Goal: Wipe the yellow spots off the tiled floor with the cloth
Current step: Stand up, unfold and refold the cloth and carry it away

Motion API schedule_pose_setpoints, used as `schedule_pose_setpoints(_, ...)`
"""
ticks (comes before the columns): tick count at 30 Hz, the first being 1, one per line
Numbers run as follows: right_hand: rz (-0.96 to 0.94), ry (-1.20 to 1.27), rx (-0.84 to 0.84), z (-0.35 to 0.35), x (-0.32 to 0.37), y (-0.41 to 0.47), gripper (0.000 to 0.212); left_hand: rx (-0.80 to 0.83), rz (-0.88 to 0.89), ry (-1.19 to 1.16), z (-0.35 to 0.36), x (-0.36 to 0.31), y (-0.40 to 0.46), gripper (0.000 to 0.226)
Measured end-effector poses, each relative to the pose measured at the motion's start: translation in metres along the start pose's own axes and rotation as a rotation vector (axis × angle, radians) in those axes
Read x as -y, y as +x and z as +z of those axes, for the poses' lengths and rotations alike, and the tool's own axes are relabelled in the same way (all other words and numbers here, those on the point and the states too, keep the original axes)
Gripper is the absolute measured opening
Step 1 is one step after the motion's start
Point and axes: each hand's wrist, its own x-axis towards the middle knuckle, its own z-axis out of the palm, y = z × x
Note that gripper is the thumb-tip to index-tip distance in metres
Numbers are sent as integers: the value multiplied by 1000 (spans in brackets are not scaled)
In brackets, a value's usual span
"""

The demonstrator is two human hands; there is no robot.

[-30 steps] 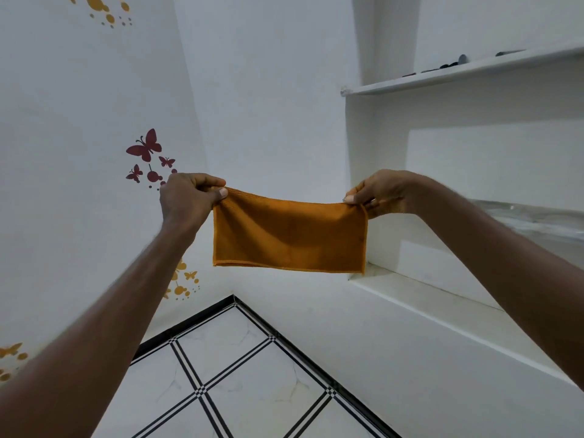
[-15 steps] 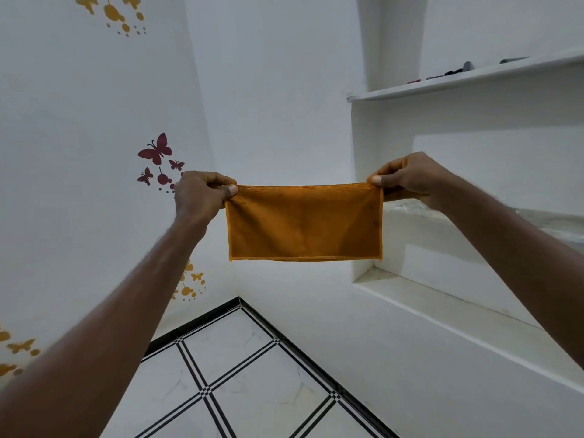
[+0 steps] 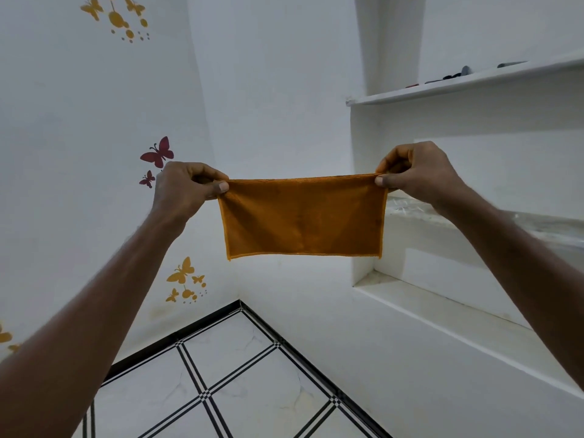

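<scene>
An orange cloth hangs stretched flat in the air in front of a room corner, folded into a wide rectangle. My left hand pinches its top left corner and my right hand pinches its top right corner. Both arms reach out at about chest height. Far below lies the white tiled floor with black grid lines. A faint yellowish mark shows on one tile near the right wall.
White walls meet in a corner behind the cloth, the left one carrying red butterfly stickers and yellow butterfly stickers. Built-in white shelves fill the right wall, with small dark items on the top one. A black skirting edges the floor.
Both hands have pulled the cloth taut and level; its sagging top edge is straight now. The right hand rose to the left hand's height. The view tilted slightly.
</scene>
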Motion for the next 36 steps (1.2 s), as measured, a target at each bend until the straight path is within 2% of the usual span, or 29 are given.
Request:
schedule_pose_setpoints(6, -19, -90, 5, -2, 0, 0, 13, 41, 16, 70, 1, -7, -5, 20)
schedule_pose_setpoints(9, -35, -147, -9, -10, 1, -2, 8, 149, -39, 19, -5, -13, -10, 17)
schedule_pose_setpoints(12, 53, 188, 122, -24, -3, -3, 9, 262, -138, -206, -12, -18, -16, 17)
schedule_pose_setpoints(14, 92, 371, 186, -23, -10, -1, 12, 266, -201, -336, -10, -17, -18, 20)
schedule_pose_setpoints(16, 140, 318, 152, -10, -22, 4, 17, 265, -290, -345, 3, -11, -19, 25)
schedule_pose_setpoints(19, 276, 144, 143, 19, -44, 3, 13, 318, -439, -183, 37, 4, -26, 20)
schedule_pose_setpoints(21, 341, 137, 163, 34, -54, -4, 10, 304, -524, -163, 62, 7, -36, 20)
schedule_pose_setpoints(24, 337, 203, 177, 53, -54, -17, 10, 276, -571, -250, 102, -2, -50, 16)
schedule_pose_setpoints(29, 324, 410, 256, 88, -41, -39, 13, 323, -507, -348, 167, -34, -66, 12)
schedule_pose_setpoints(33, 546, 703, 298, 88, -41, -47, 26, 347, -356, -209, 180, -46, -80, 30)
schedule_pose_setpoints(36, 659, 838, 293, 78, -47, -52, 30, 441, -238, -145, 173, -49, -94, 26)
